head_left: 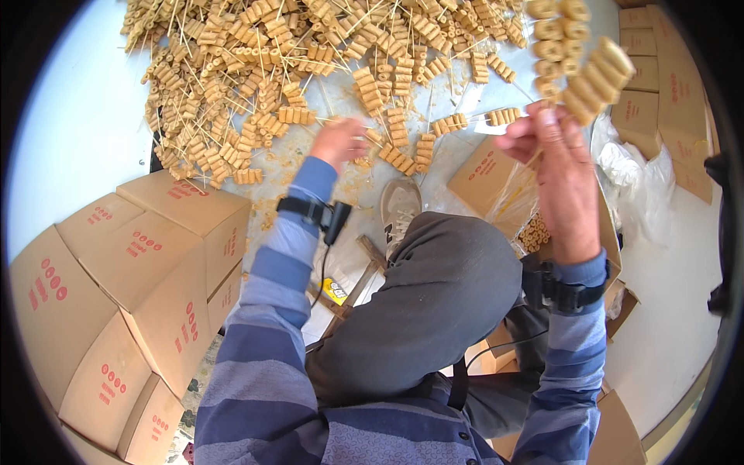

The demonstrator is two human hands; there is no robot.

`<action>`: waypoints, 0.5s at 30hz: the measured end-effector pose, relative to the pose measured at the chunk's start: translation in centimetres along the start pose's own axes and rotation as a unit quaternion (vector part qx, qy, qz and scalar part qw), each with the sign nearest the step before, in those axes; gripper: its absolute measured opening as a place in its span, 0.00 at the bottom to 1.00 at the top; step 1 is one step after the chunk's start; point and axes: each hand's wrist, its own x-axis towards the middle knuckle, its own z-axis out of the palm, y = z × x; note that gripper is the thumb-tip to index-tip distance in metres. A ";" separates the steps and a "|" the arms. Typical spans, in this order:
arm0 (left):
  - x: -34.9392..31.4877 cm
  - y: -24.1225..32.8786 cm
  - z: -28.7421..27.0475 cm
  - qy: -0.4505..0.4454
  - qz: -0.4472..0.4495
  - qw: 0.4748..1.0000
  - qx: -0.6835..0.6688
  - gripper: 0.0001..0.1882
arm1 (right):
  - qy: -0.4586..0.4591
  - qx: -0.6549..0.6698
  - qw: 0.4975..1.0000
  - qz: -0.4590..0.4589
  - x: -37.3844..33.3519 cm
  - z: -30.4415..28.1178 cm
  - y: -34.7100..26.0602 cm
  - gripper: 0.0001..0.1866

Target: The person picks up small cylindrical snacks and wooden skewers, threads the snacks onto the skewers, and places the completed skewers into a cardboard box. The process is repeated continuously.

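Observation:
Upright in my right hand (pixel 562 170) is a bunch of skewers of brown, ridged, ring-like food pieces, the thumb and fingers closed round their thin sticks. One skewer in the bunch (pixel 597 81) leans to the right; others stand beside it. My left hand (pixel 339 143) is over the near edge of a big heap of the same skewers (pixel 256 70). Its fingers are slightly blurred, bent and apart, with nothing visible in them. Closest to its fingertips lie some loose skewers (pixel 397 128), whose sticks point various ways.
Stacked cardboard boxes (pixel 116 240) stand at the left, more boxes (pixel 659 93) at the far right. An opened carton (pixel 480 182) with a plastic liner and skewers (pixel 533 232) inside is below my right hand. A clear plastic bag (pixel 639 174) lies beside it. Crumbs dot the pale surface.

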 end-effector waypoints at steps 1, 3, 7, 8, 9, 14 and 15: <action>1.9 -1.0 -2.5 0.113 -0.065 0.991 -0.014 0.21 | 0.012 0.004 1.000 -0.011 -0.1 -0.6 -0.6 0.15; 5.7 -2.6 -6.3 0.204 -0.150 0.967 -0.014 0.24 | 0.032 0.002 0.999 -0.029 -0.5 -1.5 -1.3 0.15; 10.8 -4.4 -9.1 0.203 -0.192 0.960 0.024 0.23 | 0.034 -0.029 0.999 0.002 -2.1 -2.0 -1.3 0.14; 11.6 -4.7 -9.1 0.205 -0.189 0.960 0.013 0.22 | 0.032 -0.035 0.999 0.012 -2.5 -2.1 -1.3 0.14; 12.1 -4.8 -9.1 0.212 -0.181 0.960 0.002 0.21 | 0.023 -0.040 0.999 0.018 -2.9 -2.1 -1.2 0.14; 11.5 -4.7 -9.1 0.196 -0.150 0.964 -0.105 0.11 | 0.005 -0.053 0.999 0.012 -4.0 -2.6 -0.6 0.14; 10.7 -4.8 -9.1 0.170 -0.137 0.968 -0.120 0.09 | 0.007 -0.052 0.999 0.015 -4.0 -2.7 -0.5 0.14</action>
